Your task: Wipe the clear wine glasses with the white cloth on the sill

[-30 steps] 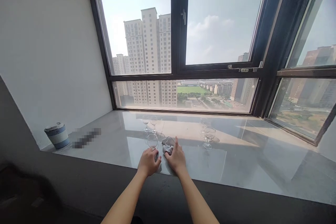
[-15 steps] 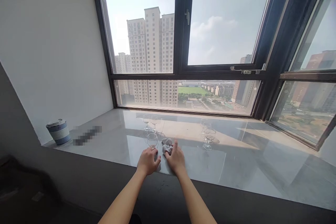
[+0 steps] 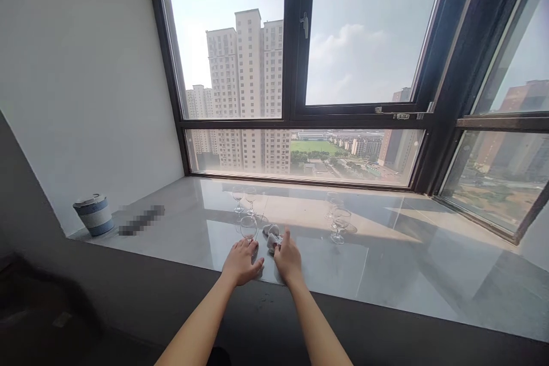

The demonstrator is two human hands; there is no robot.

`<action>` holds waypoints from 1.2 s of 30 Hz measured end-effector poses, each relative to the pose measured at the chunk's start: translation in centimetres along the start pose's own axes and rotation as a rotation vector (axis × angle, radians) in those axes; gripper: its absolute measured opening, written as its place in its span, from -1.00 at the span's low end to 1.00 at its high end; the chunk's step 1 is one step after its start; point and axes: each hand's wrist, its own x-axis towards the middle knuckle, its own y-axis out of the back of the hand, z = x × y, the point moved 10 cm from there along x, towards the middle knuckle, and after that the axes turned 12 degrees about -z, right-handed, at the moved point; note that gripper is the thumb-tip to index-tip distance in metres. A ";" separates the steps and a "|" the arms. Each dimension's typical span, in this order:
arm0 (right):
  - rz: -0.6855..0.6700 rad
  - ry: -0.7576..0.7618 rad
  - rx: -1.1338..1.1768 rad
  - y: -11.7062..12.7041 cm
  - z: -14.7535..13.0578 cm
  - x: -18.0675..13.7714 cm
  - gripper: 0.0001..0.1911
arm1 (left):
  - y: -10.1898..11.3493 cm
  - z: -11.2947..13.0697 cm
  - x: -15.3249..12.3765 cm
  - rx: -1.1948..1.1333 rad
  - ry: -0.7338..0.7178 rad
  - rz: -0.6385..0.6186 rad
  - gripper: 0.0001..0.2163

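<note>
A clear stemmed glass [image 3: 249, 227] stands upright near the front of the window sill. My left hand [image 3: 242, 262] is right at its foot, fingers stretched forward and thumb apart; the fingers hide the lower stem, so I cannot tell whether they press on the foot. Beside it my right hand [image 3: 288, 258] is closed on a crumpled grey cloth [image 3: 271, 236], with the index finger pointing up. The cloth rests on the sill just right of the glass.
Behind the near glass stand two more stemmed glasses [image 3: 251, 200]. Another group of stemmed glasses [image 3: 341, 220] is to the right. A blue and white striped tub [image 3: 94, 215] sits at the left end, beside a blurred-out patch. The dark window frame [image 3: 300, 124] bounds the sill [image 3: 386, 274] at the back.
My left hand's fingers have loosened from a curl and now stretch out, thumb spread. The cloth has shifted slightly in my right hand. The glasses stay where they were.
</note>
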 end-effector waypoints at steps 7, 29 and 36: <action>0.017 -0.039 -0.012 0.6 0.0 -0.2 -0.25 | 0.5 0.3 -0.1 0.021 0.018 0.022 -0.64; 0.344 0.293 0.230 8.4 -9.2 -2.8 -0.42 | 0.6 0.4 0.0 0.062 0.055 0.012 -0.60; -0.073 0.380 -0.261 5.5 -16.7 0.8 -0.24 | 0.9 0.5 -0.3 0.027 0.055 0.006 -0.57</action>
